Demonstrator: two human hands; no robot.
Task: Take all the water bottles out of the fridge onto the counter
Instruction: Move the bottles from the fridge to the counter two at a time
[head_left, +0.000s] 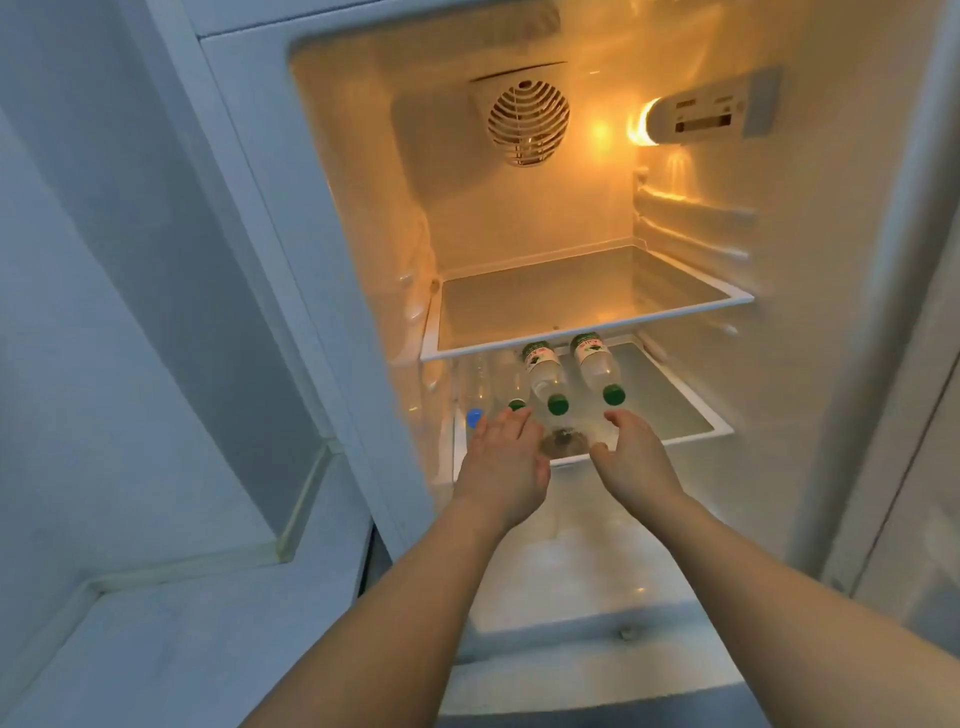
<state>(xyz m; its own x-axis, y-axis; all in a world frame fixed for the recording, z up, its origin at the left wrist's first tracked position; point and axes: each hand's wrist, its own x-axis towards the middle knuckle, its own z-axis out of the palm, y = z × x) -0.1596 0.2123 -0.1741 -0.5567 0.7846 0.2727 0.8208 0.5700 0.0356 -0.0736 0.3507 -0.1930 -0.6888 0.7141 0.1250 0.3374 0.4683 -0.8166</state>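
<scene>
The fridge stands open and several clear water bottles lie on their sides on its lower glass shelf (691, 423), caps toward me. Two show green caps and green labels: one in the middle (544, 375) and one to its right (595, 364). A third green cap (516, 404) peeks out just past my left fingertips, and a blue-capped bottle (474, 417) lies at the far left. My left hand (506, 460) reaches in with straight fingers, its tips at the third green cap. My right hand (631, 452) reaches in beside it, fingers loosely bent, holding nothing.
The upper glass shelf (587, 332) is bare and juts out above the bottles. A round fan grille (528, 126) and a lit lamp housing (691, 120) sit at the back. The open fridge door (156, 364) stands on the left. A drawer cover (571, 587) lies below my arms.
</scene>
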